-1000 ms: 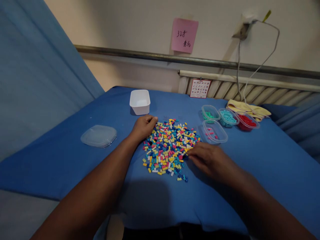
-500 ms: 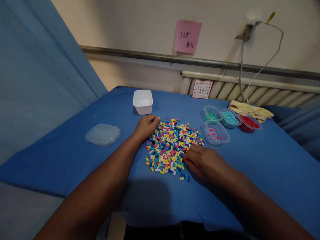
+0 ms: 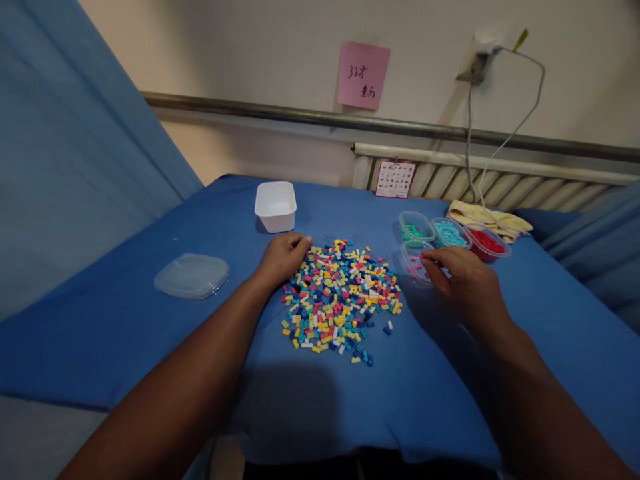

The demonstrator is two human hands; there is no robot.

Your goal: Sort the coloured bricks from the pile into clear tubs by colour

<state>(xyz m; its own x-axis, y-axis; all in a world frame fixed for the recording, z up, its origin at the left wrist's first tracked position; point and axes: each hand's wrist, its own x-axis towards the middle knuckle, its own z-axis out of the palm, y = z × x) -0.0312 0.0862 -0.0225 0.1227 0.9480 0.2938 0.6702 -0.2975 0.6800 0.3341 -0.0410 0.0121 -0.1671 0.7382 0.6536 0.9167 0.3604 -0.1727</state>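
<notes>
A spread pile of small toy building bricks (image 3: 340,293) in pink, yellow, blue, teal and white lies in the middle of the blue cloth. My left hand (image 3: 284,259) rests at the pile's far left edge, fingers curled in; whatever they may hold is hidden. Over the near clear container (image 3: 410,265), my right hand (image 3: 463,280) pinches a small pink brick (image 3: 423,256) between thumb and fingertips. A few pink bricks lie inside that container, which the hand partly covers. Behind it stand containers of green bricks (image 3: 412,232), light blue bricks (image 3: 450,233) and red bricks (image 3: 486,242).
A white tub (image 3: 276,208) stands beyond my left hand. Stacked clear lids (image 3: 193,276) lie to the left. A yellow cloth (image 3: 487,219) sits behind the containers, near a hanging cable (image 3: 515,130). A radiator (image 3: 450,170) and rail line the wall; a blue curtain hangs left.
My right hand has moved from the pile's right side up and right to the near clear container, now with a pink brick. My left hand stays at the pile. The view has shifted slightly.
</notes>
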